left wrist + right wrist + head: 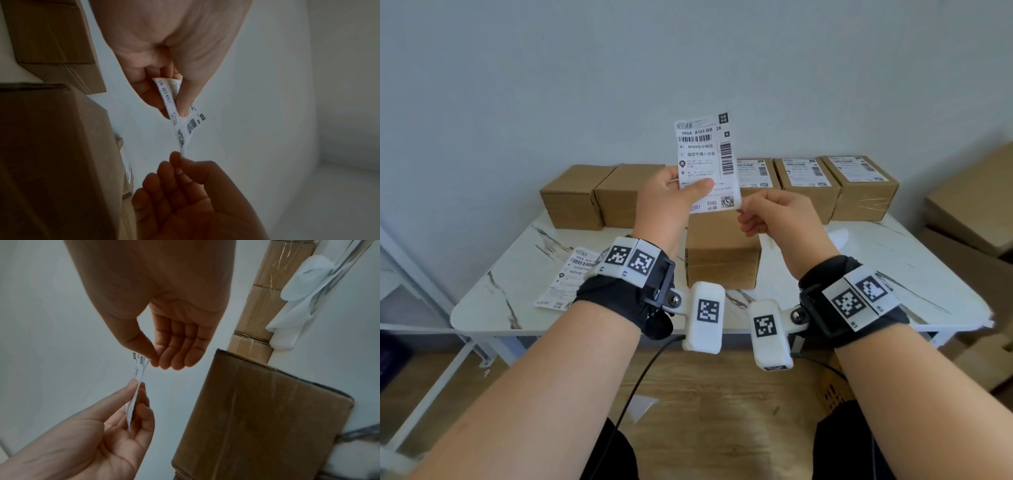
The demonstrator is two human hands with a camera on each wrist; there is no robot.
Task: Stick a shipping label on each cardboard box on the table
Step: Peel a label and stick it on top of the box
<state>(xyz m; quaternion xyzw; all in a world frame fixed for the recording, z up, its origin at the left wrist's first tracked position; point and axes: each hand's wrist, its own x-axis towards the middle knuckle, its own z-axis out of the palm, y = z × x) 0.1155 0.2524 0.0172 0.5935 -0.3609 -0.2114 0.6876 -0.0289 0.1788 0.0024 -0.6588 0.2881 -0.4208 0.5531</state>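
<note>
A white shipping label [707, 164] is held upright in the air above a plain cardboard box [722, 260] at the table's middle. My left hand [698, 188] pinches the label's lower left part between thumb and fingers. At the label's lower right corner, my right hand [743, 207] pinches with thumb and forefinger. The left wrist view shows the label [180, 129] edge-on between both pinches. In the right wrist view the corner seems to be splitting from the label [136, 374]. Two bare boxes [599, 195] stand at the back left, three labelled boxes [808, 185] at the back right.
A stack of labels [566, 281] lies on the marble-look table [517, 291] at the left. A white paper scrap [839, 236] lies right of the middle box. Large cardboard sheets [976, 205] are piled off the table's right side. A metal rack [414, 274] stands left.
</note>
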